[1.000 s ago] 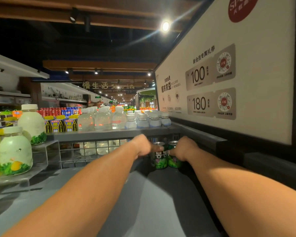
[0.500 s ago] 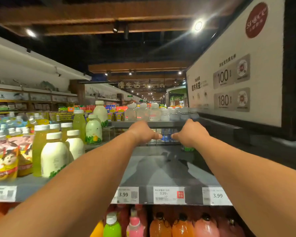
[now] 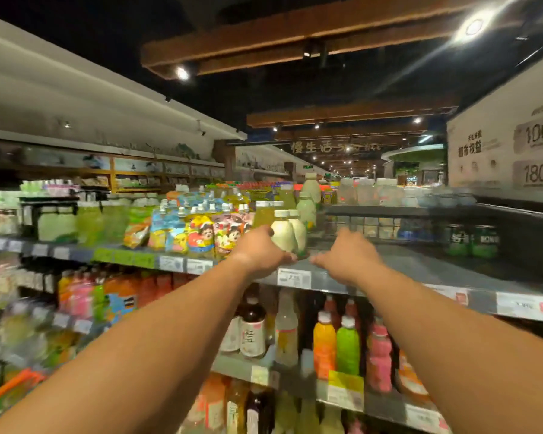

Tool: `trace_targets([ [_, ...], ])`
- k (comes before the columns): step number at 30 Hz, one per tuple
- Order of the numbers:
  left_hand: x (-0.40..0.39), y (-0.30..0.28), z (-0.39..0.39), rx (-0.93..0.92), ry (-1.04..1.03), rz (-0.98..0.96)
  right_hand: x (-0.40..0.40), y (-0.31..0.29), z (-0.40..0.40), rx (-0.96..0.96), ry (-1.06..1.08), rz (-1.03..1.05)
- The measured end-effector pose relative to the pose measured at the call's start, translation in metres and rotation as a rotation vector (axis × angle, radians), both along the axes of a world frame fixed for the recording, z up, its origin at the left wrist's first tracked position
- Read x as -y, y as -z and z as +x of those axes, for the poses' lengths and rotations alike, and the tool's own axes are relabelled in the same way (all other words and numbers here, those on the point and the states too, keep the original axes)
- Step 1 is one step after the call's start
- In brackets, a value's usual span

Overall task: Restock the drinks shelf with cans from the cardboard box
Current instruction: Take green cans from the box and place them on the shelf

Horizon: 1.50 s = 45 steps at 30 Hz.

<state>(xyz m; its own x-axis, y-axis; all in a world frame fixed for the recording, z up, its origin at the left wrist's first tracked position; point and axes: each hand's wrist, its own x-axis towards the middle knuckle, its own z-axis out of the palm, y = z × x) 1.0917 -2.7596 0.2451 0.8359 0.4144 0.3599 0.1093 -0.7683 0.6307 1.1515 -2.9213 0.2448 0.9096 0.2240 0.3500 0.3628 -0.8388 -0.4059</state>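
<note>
Two green cans (image 3: 472, 241) stand side by side at the back right of the grey drinks shelf (image 3: 420, 267). Both my arms stretch forward in front of that shelf. My left hand (image 3: 261, 253) hovers at the shelf's front edge with loosely curled fingers and holds nothing. My right hand (image 3: 347, 256) is beside it, a little to the right, also empty with relaxed fingers. Both hands are well apart from the cans. The cardboard box is not in view.
White round bottles (image 3: 287, 233) stand just behind my left hand. Colourful drink pouches (image 3: 201, 233) fill the shelf to the left. Rows of bottles (image 3: 336, 343) sit on the lower shelves. A white sign panel (image 3: 511, 151) rises at the right.
Both hands let go of the two green cans at the back of the shelf and drew back to its front edge. The view pulled away and shows the lower shelves.
</note>
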Motion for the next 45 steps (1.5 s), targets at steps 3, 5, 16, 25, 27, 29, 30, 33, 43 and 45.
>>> trace_targets([
  [3, -0.037, 0.014, -0.054, -0.058, -0.121, 0.029, -0.045, 0.016, -0.035, -0.02, -0.096, 0.007],
  [5, -0.056, 0.027, -0.089, -0.085, -0.181, 0.031, -0.074, 0.032, -0.059, -0.038, -0.171, 0.015],
  [16, -0.119, 0.227, -0.251, -0.363, -0.435, -0.255, -0.174, 0.218, -0.198, -0.299, -0.465, -0.093],
  [25, -0.141, 0.337, -0.305, -0.598, -0.538, -0.279, -0.19, 0.332, -0.242, -0.427, -0.555, -0.311],
  [27, -0.147, 0.349, -0.302, -0.621, -0.556, -0.287, -0.195, 0.347, -0.235, -0.478, -0.545, -0.302],
  [29, -0.152, 0.359, -0.294, -0.645, -0.566, -0.288, -0.202, 0.362, -0.224, -0.523, -0.536, -0.275],
  [30, -0.156, 0.365, -0.289, -0.656, -0.572, -0.286, -0.206, 0.37, -0.219, -0.552, -0.53, -0.261],
  [33, -0.167, 0.377, -0.271, -0.705, -0.579, -0.251, -0.218, 0.394, -0.204, -0.641, -0.5, -0.234],
  [43, -0.239, 0.429, -0.211, -0.869, -0.392, -0.086, -0.273, 0.467, -0.185, -0.811, -0.384, -0.151],
  [45, -0.263, 0.446, -0.202, -0.896, -0.327, -0.063, -0.292, 0.486, -0.187, -0.846, -0.33, -0.105],
])
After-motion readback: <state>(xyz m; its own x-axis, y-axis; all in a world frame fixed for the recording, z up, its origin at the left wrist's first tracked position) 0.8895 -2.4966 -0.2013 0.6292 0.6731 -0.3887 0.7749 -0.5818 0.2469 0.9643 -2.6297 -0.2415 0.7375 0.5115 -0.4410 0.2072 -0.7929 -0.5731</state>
